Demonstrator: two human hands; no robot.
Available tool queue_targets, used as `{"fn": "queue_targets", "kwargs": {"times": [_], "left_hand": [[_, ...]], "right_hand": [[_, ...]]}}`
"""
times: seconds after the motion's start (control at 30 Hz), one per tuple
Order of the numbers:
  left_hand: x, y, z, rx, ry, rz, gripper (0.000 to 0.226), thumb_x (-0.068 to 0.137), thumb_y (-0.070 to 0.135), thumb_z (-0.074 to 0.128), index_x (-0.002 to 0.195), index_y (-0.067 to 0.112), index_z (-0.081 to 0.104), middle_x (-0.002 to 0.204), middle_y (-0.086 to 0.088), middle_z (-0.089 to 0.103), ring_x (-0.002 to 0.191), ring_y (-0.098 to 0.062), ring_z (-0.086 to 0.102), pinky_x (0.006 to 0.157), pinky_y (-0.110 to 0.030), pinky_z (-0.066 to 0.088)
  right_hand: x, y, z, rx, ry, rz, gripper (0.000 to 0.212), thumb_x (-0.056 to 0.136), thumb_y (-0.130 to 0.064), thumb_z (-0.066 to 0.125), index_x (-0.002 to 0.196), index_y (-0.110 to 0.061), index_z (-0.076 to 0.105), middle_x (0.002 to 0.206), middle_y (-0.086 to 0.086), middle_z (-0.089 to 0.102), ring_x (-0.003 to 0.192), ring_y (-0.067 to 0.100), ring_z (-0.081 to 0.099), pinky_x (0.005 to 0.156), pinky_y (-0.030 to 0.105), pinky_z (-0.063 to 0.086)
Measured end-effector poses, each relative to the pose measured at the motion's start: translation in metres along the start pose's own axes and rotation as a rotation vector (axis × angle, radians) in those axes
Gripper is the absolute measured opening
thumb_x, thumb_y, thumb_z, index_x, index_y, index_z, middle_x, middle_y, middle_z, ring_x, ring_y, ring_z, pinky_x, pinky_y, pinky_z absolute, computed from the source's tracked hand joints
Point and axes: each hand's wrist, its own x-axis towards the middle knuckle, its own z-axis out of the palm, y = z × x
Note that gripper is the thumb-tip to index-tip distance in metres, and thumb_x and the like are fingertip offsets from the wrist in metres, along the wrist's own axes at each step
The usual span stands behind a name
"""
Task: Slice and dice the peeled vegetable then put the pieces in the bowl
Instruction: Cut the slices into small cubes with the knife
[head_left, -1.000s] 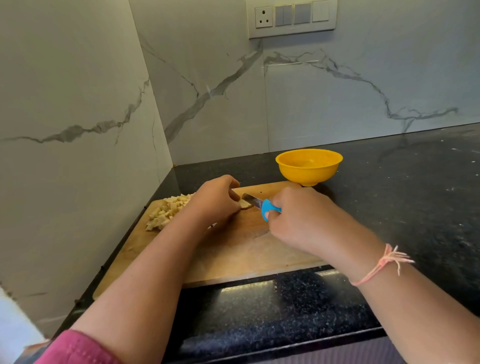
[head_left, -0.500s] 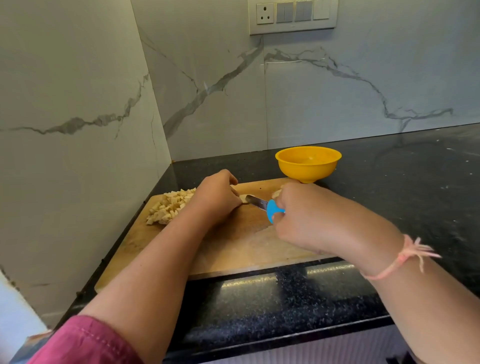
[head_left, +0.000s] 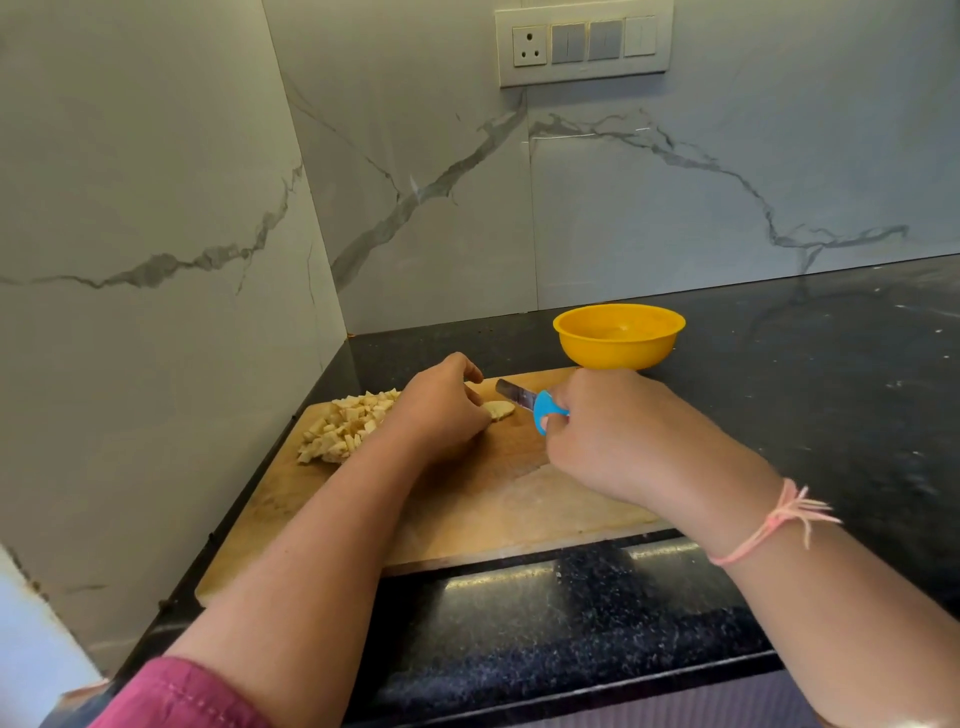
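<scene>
Left hand (head_left: 441, 410) pinched the small slice (head_left: 501, 410), right hand (head_left: 618, 441) gripped the knife (head_left: 524, 400) — blade just beside that left hand, a slip could nick it.

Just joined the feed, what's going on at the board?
A person is dicing a vegetable on the wooden cutting board. The left hand holds a pale vegetable piece down; the right hand grips a blue-handled knife, blade beside that piece. A pile of diced pieces sits at the board's far left. The yellow bowl behind shows no pieces yet.
</scene>
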Motion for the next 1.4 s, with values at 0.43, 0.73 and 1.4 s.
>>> {"fn": "queue_targets", "kwargs": {"times": [0.43,0.73,1.4], "left_hand": [[-0.002,0.005,0.008,-0.001,0.056,0.014,0.038,0.087,0.020,0.067,0.119,0.020,0.047,0.111,0.002,0.061,0.093,-0.011,0.058,0.074,-0.022,0.049],[-0.003,0.004,0.008,0.009,0.059,0.041,0.034,0.088,0.016,0.064,0.118,0.019,0.048,0.112,0.000,0.062,0.093,-0.011,0.057,0.077,-0.023,0.050],[0.004,-0.004,-0.004,-0.032,0.024,-0.024,0.043,0.087,0.009,0.066,0.123,0.019,0.045,0.113,-0.001,0.064,0.093,-0.012,0.059,0.065,-0.015,0.046]], "right_hand": [[0.001,-0.001,0.009,-0.071,-0.060,-0.024,0.035,0.097,-0.027,0.044,0.129,-0.016,0.047,0.102,0.004,0.055,0.083,0.015,0.046,0.076,0.027,0.045],[-0.025,0.006,-0.004,-0.177,-0.111,-0.047,0.027,0.097,-0.026,0.042,0.123,-0.021,0.048,0.081,-0.004,0.044,0.077,0.016,0.048,0.064,0.025,0.041],[0.000,-0.012,0.009,0.049,-0.120,0.016,0.021,0.098,-0.023,0.039,0.113,-0.016,0.053,0.071,-0.004,0.040,0.064,0.008,0.042,0.054,0.020,0.035]]}}
